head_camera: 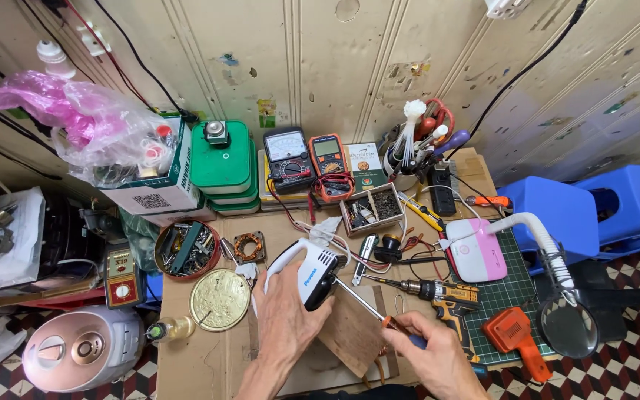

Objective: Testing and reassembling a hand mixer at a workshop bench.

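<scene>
While my left hand (284, 315) is wrapped around the white hand tool (306, 272) in the middle of the cardboard-covered bench (209, 355), my right hand (438, 355) is closed on the screwdriver (370, 307), whose tip meets the tool's dark end. Doing this well, I judge: keep the shaft in line with the screw, press in before turning, left grip tight so the body doesn't twist, wires at its far end kept out of the way.

Containers, big to small. Cardboard box (158, 174) at back left, with a crumpled clear and pink plastic bag (75, 122) on top; contents mostly hidden. Green plastic boxes (223, 167), stacked, lids on, a small metal part on top. Round red tin (186, 248) holds loose metal bits and a green board. Cup (409, 159) at the back holds white cable ties and tool handles. Small open box (372, 207) has two sections, one with dark screws, the other mixed small parts.

Cordless drill (446, 296) lies just beside my right hand
</scene>
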